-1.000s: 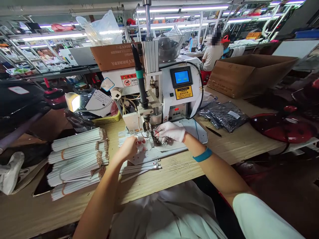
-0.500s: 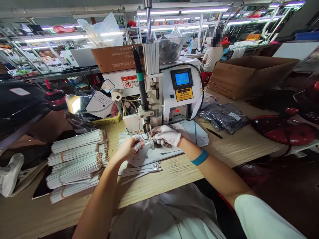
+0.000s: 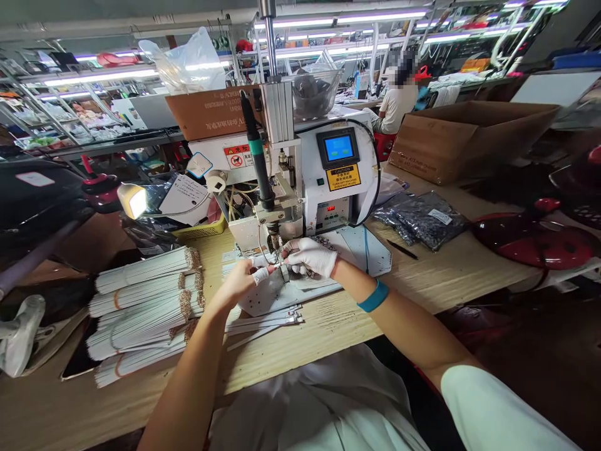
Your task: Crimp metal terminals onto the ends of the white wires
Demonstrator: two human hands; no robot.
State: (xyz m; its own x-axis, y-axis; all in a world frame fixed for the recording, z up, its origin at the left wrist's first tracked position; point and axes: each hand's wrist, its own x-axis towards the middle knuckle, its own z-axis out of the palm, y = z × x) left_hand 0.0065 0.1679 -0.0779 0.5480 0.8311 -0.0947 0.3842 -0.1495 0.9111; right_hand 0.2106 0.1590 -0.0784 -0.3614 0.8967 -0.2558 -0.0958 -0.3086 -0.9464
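Observation:
Both of my hands meet under the head of a white benchtop machine (image 3: 347,203), below its dark upright tool with a green band (image 3: 257,150). My left hand (image 3: 241,282), with white coverings on some fingers, is closed in a pinch beside a small metal block (image 3: 284,273); what it grips is too small to make out. My right hand (image 3: 312,257), in a white glove, has its fingers pinched together just right of the tool tip; anything in them is hidden. Below the hands, several white flat strips with metal-looking ends (image 3: 267,321) lie on the table.
Banded bundles of white strips with brownish ends (image 3: 141,313) are stacked on the left. A lit lamp (image 3: 134,200) stands behind them. To the right are a dark pen-like stick (image 3: 402,250), plastic bags of small parts (image 3: 422,219) and an open carton (image 3: 469,144). Another person sits farther back.
My left fingertips have moved slightly right, closer to the metal block and the right hand. My right hand stays at nearly the same place. The whole view has shifted a little.

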